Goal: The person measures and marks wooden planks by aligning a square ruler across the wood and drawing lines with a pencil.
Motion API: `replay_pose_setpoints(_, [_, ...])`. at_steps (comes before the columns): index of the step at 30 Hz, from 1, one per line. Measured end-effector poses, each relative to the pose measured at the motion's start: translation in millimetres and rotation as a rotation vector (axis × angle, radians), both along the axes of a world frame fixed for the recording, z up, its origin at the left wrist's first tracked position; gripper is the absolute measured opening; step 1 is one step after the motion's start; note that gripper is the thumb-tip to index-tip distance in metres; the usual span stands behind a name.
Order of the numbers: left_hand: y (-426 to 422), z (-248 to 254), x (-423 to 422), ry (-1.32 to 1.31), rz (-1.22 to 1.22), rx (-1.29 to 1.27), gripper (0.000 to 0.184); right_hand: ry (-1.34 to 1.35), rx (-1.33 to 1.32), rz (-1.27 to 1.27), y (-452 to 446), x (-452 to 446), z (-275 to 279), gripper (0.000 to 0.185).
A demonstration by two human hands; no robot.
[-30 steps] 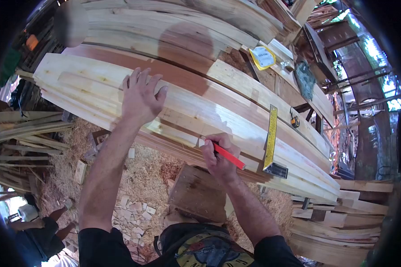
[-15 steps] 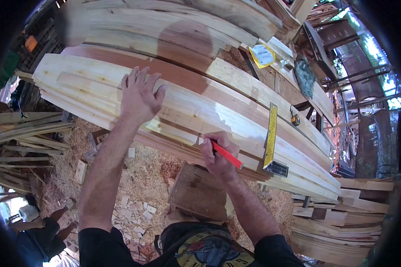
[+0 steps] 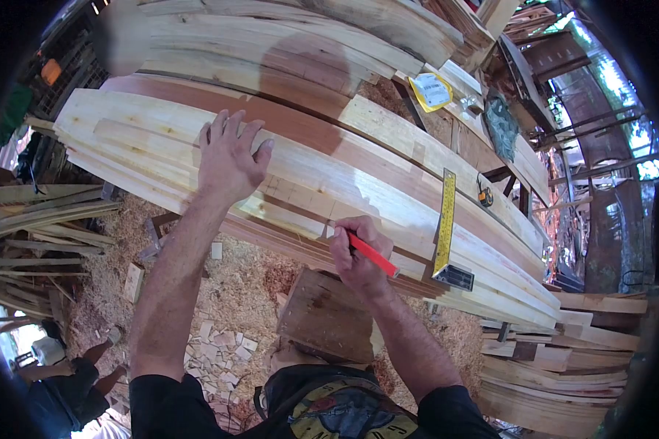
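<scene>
My left hand lies flat, fingers spread, on the pale boards; my right hand grips a red pencil over them; next lies a yellow square; near it, a tape measure; farther, a plastic bag, whose content I cannot tell.

I could steer low over the pale wooden planks between the spread left grip and the curled right grip. Right of that, the flat red pencil juts toward the yellow-bladed, black-stocked square, leaving me a narrow gap. The square lies across the planks, blocking a low sideways slide; the small yellow-and-black tape measure obstructs just beyond it.
</scene>
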State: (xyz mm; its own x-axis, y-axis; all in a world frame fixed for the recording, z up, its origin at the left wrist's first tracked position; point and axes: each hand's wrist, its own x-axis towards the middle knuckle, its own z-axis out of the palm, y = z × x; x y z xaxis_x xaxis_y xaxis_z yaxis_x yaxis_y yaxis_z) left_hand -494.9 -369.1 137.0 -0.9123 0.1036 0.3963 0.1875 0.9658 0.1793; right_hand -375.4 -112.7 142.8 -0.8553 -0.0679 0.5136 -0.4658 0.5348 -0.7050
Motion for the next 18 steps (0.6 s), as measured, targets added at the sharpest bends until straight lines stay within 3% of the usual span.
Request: replay_pose_setpoints(18, [0.5,1.3,0.3,-0.002,0.004,0.002,0.044,0.008,0.026,-0.023,-1.1,0.5,1.3,0.004])
